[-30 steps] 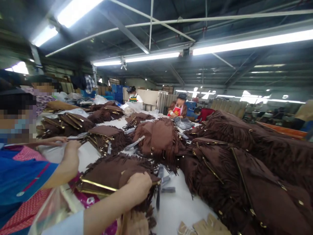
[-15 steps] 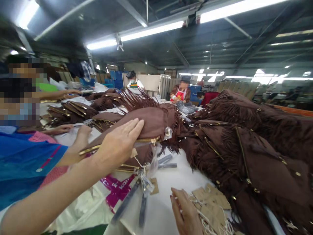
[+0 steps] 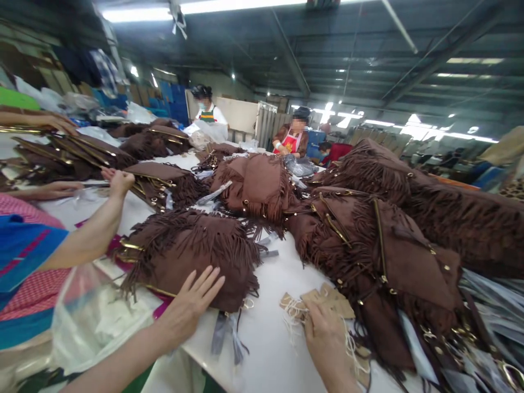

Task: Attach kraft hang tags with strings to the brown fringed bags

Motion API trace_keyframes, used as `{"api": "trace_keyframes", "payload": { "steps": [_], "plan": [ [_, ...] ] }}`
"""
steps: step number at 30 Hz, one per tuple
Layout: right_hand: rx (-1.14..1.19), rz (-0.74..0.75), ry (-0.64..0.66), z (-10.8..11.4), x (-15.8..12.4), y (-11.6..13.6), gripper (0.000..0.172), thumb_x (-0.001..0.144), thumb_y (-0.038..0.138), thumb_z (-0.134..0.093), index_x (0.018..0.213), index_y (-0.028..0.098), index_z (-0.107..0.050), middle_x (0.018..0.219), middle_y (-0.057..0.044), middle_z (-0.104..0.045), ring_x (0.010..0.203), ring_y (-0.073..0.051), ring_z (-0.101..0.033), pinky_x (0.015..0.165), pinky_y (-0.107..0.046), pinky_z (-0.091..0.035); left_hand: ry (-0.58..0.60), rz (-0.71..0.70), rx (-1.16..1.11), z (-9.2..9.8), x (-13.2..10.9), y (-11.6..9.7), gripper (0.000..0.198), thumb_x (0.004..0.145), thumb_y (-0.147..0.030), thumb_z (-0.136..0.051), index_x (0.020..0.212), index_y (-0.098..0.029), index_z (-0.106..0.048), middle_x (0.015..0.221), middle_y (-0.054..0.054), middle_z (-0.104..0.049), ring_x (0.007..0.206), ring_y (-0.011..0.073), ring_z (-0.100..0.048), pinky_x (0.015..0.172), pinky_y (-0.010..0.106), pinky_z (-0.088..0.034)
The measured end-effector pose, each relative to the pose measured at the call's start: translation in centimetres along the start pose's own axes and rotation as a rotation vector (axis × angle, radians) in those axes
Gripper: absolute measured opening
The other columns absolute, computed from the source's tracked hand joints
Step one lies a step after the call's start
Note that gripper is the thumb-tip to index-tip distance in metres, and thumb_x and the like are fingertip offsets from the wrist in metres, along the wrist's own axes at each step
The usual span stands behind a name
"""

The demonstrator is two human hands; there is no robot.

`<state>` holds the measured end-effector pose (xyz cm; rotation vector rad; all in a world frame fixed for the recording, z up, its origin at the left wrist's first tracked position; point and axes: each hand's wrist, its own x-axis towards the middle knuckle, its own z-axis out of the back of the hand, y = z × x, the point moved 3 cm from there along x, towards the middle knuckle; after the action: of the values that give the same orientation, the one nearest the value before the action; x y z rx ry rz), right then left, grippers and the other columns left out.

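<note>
My left hand [image 3: 189,307] lies flat with fingers spread on the near edge of a brown fringed suede bag [image 3: 192,254] resting on the white table [image 3: 278,338]. To its right, my right hand [image 3: 325,333] rests on a small pile of tan paper hang tags [image 3: 323,300] with white strings; its fingers curl down onto the tags, and I cannot see whether a tag is gripped. Grey plastic-wrapped strips [image 3: 225,333] hang from the bag's lower edge.
A big heap of brown fringed bags [image 3: 388,240] fills the right side. More bags [image 3: 254,183] lie across the middle and far left. A co-worker's arm [image 3: 88,229] in a blue sleeve reaches in from the left. A clear plastic bag [image 3: 94,316] lies at the near left. Two people work at the far end.
The bag that my left hand held up with its fringe in the air now lies flat on the table. My right hand has moved onto the pile of hang tags.
</note>
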<state>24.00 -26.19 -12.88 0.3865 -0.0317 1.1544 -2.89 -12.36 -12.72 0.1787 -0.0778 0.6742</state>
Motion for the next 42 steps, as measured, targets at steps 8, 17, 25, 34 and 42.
{"api": "trace_keyframes", "payload": {
  "steps": [8,17,25,34,42],
  "plan": [
    [-0.065,-0.019,0.29,1.0,4.6,-3.9,0.037,0.079,0.008,-0.034,0.102,0.016,-0.061,0.104,-0.009,-0.062,0.103,-0.021,-0.052,0.089,-0.03,-0.036,-0.37,-0.049,-0.227,1.9,-0.6,-4.6,0.05,0.071,-0.001,-0.035,0.115,-0.016,-0.054,0.121,0.009,-0.055,0.116,0.0194,-0.045,0.094,0.034,-0.042],
    [-0.009,0.072,0.67,-0.1,9.8,-4.8,0.022,0.06,0.015,-0.067,0.081,0.017,-0.061,0.08,-0.001,-0.061,0.084,-0.019,-0.053,0.076,-0.037,-0.039,-0.417,-0.096,-0.331,3.2,-0.3,-7.0,0.04,0.072,-0.003,-0.038,0.101,-0.018,-0.061,0.107,0.007,-0.063,0.105,0.0196,-0.054,0.086,0.032,-0.047],
    [0.488,-0.034,0.768,2.7,10.4,-4.8,0.017,0.059,0.032,-0.059,0.061,0.016,-0.06,0.052,0.004,-0.051,0.052,-0.012,-0.045,0.052,-0.025,-0.034,-0.299,0.024,-0.656,4.9,1.6,-7.3,0.029,0.077,-0.009,-0.04,0.091,-0.018,-0.064,0.096,0.006,-0.067,0.092,0.0169,-0.06,0.081,0.028,-0.048],
    [0.813,-0.095,0.746,7.8,9.1,-1.4,0.034,0.063,0.047,-0.062,0.07,0.015,-0.058,0.054,0.003,-0.052,0.05,-0.009,-0.042,0.05,-0.022,-0.03,0.075,0.379,-1.601,3.6,9.8,-12.0,0.046,0.064,-0.019,-0.054,0.109,-0.012,-0.059,0.114,0.01,-0.059,0.098,0.0207,-0.055,0.086,0.031,-0.041],
    [0.831,-0.079,0.767,8.6,8.0,0.3,0.032,0.064,0.044,-0.064,0.071,0.013,-0.061,0.056,0.003,-0.05,0.051,-0.008,-0.04,0.05,-0.022,-0.028,0.207,0.453,-2.145,3.4,11.9,-15.7,0.019,0.051,-0.024,-0.057,0.064,-0.011,-0.06,0.058,0.0,-0.059,0.059,0.0116,-0.052,0.066,0.026,-0.04]
  ]
}}
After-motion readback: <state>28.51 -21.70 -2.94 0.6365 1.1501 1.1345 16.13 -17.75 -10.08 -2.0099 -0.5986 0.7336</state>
